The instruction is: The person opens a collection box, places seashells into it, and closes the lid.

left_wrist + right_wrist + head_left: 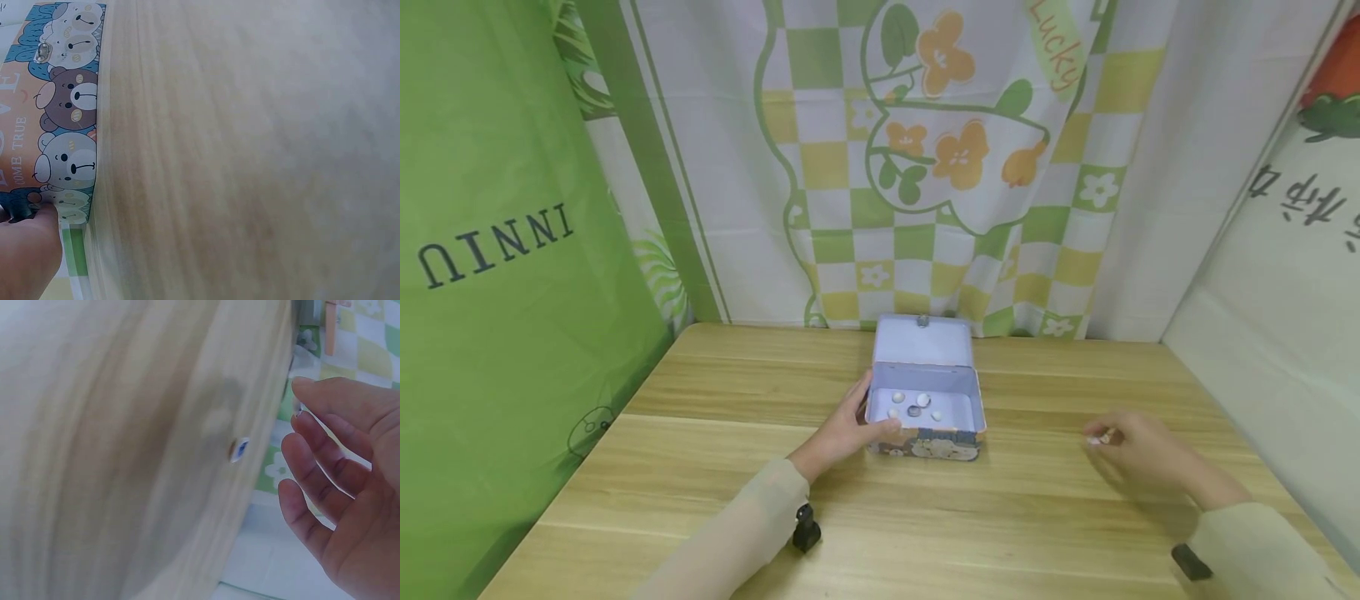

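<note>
An open tin box [925, 446] printed with cartoon bears stands upright on the table, its lavender lid [922, 340] tipped back. Several small round pieces, mostly white, lie inside, one darker piece [913, 411] among them. My left hand [848, 427] grips the box at its left side, thumb over the front rim; the bears [69, 159] face the left wrist view. Well to the right, my right hand [1142, 450] pinches a small whitish piece [297, 406] between thumb and forefinger. Another small piece with a blue mark [239, 450] lies on the table nearby.
The wooden table [737, 392] meets a patterned curtain [955, 167] right behind the box. Green cloth [512, 292] hangs along the left side, white printed cloth [1285, 317] along the right. A black wrist camera [806, 529] sits at the left cuff.
</note>
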